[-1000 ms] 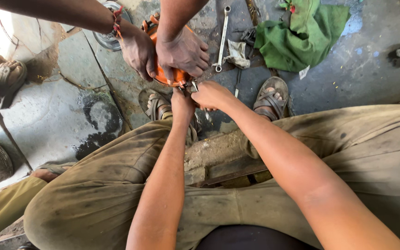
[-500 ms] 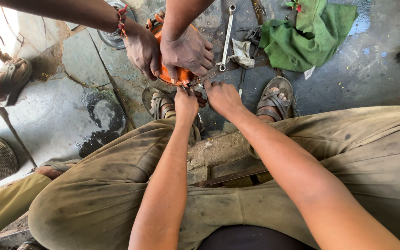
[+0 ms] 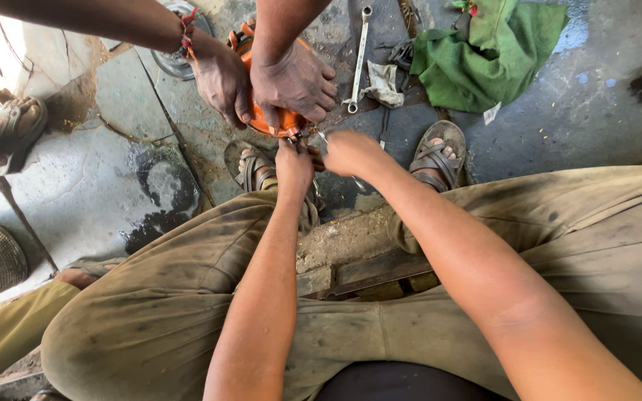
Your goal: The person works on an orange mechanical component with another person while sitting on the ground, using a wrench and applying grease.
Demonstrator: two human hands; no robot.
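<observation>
Orange part [image 3: 280, 119] on stained floor, gripped by co-worker's hands [image 3: 291, 80]; left hand [image 3: 295, 160] pinched at its near edge; right hand [image 3: 351, 151] just beside, closed on thin tool [image 3: 321, 137]; spanner [image 3: 357, 59] beyond.

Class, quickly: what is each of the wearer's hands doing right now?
Left hand: closed, fingers at the lower edge of the orange part.
Right hand: closed around a thin metal tool.

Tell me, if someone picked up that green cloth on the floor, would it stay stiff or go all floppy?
Probably floppy: the green cloth lies crumpled in soft folds on the stained floor. It likely weighs little for its size, unlike the metal spanner beside it. It shouldn't roll or break, though it may be greasy.
</observation>
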